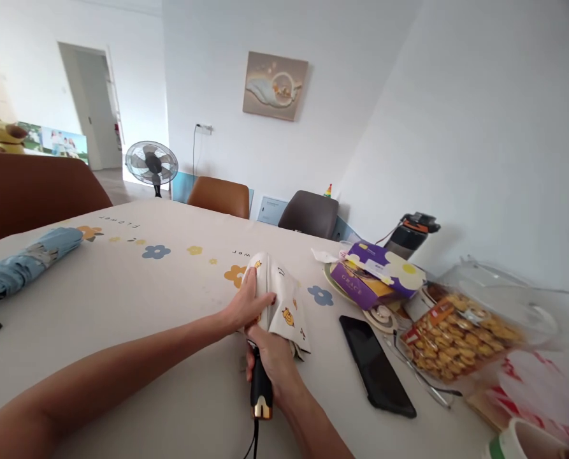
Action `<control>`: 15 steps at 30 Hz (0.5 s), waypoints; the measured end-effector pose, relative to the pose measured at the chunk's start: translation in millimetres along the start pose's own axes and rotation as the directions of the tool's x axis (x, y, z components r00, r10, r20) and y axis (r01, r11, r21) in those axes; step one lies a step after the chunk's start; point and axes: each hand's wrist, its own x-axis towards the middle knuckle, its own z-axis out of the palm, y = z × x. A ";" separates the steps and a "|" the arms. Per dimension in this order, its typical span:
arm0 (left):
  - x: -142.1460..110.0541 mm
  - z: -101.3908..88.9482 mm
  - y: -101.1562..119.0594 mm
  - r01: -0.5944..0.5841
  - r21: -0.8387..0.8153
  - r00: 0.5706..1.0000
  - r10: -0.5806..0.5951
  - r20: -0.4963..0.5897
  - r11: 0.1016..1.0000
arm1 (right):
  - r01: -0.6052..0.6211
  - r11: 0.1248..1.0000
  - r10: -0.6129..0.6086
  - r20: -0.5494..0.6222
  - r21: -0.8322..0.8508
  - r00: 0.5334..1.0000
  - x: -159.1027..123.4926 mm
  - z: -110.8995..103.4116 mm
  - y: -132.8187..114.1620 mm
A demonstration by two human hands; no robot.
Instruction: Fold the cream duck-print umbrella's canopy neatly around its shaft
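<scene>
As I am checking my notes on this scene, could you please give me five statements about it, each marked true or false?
1. The left hand and right hand both hold the white umbrella. True.
2. The white umbrella is spread wide open. False: its fabric is folded down around the shaft.
3. The blue umbrella lies on the left side of the table. True.
4. The phone lies between the two umbrellas. False: the phone lies to the right of the white umbrella.
5. A fan stands beyond the table. True.
</scene>
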 end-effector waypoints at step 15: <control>26.3 -39.4 11.0 0.419 -0.790 0.907 -0.237 0.347 0.448 | 0.056 0.998 -0.063 0.222 0.035 0.973 -11.8 5.7 4.8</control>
